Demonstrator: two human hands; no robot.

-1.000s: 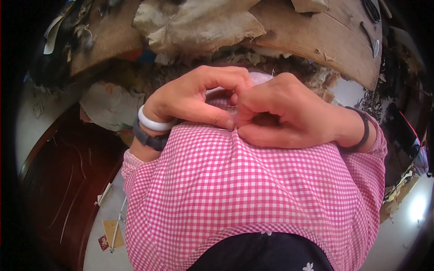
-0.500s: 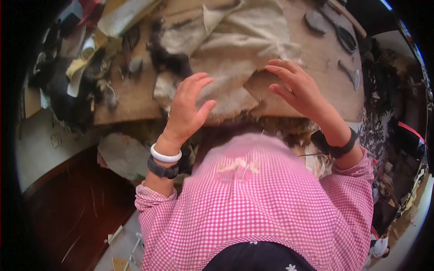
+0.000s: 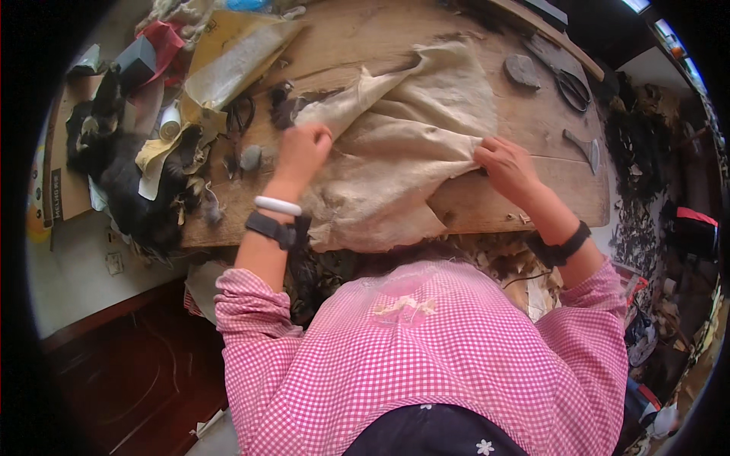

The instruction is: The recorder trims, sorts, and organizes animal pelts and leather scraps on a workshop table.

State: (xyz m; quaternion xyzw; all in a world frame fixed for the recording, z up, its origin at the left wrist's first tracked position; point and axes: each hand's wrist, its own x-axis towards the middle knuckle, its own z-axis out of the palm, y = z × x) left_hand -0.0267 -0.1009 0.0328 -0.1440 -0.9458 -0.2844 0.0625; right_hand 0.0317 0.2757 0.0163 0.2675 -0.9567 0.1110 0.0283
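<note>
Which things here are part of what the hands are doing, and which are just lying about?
In use:
hide, pinched by the right hand; left hand curled at its left edge, seemingly gripping
table, under the hide

Apparently just lying about, untouched:
scissors at right
grey block
wide-bladed tool
white spool
black fur

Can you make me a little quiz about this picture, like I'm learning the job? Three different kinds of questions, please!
1. Which wrist wears the white bangle, left or right?
2. True or false: the right hand is pinching the edge of the pale hide.
3. Pick one. What lies on the wooden table, to the right of the hide?
A) a teapot
B) scissors
C) a banana

Key:
1. Left
2. True
3. B
</note>
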